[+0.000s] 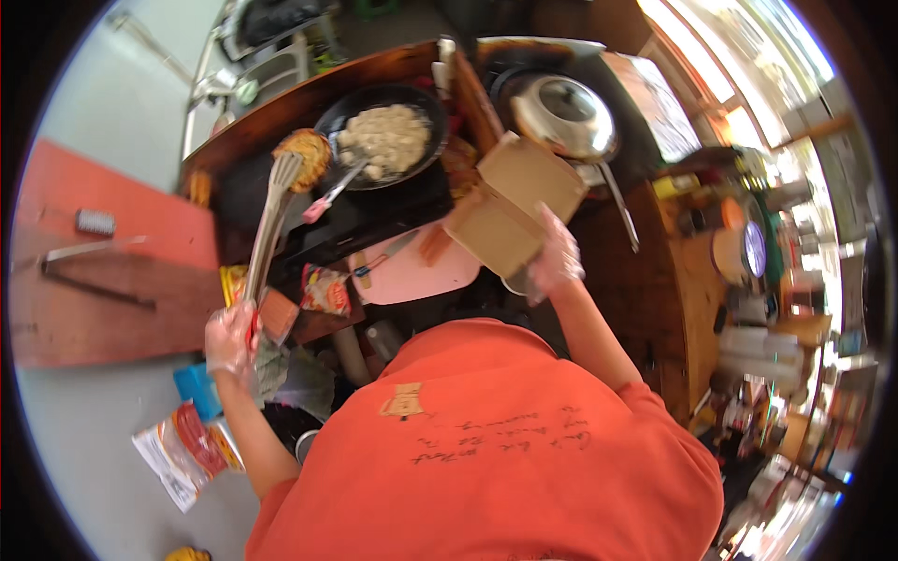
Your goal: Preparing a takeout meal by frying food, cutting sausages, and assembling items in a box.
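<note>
My left hand (233, 338), in a clear plastic glove, is closed around the handle end of long metal tongs (264, 238). At the far end of the tongs is a browned flat round food (309, 158), close to the left rim of a black frying pan (433, 144). Pale chunky food (393, 137) lies in that pan, along with a pink-handled utensil (330, 202). My right hand (558, 259), gloved too, holds an opened brown cardboard food box (515, 200) by its right side, above the edge of a pink cutting board (414, 273).
A covered pan with a metal lid (596, 116) and long handle stands at the upper right. A knife (386, 254) rests on the board, beside a printed food packet (326, 289). Second tongs (98, 284) and a small grater-like object (95, 222) lie on the red tabletop (154, 210) at left.
</note>
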Demonstrator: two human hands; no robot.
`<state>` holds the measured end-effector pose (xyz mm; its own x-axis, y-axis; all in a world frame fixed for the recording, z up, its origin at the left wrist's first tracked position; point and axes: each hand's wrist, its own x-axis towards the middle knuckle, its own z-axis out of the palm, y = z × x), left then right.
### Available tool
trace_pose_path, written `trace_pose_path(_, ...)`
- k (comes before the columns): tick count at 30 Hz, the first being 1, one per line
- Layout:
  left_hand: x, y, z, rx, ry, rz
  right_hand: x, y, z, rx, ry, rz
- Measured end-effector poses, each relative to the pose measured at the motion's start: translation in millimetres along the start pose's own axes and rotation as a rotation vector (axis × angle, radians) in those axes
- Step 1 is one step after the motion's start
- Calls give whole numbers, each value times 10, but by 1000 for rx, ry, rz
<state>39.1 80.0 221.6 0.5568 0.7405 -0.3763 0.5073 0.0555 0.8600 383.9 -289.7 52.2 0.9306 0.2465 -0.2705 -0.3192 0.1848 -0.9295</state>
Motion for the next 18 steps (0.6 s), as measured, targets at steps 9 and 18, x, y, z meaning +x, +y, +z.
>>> trace_pose_path(9, -142, 565, 1132, 159, -427, -29, -311, -552, 236, 411, 211, 208)
trace_pose_path(18, 173, 1088, 1755, 525, -740, 312, -258, 133, -492, -214, 341, -270)
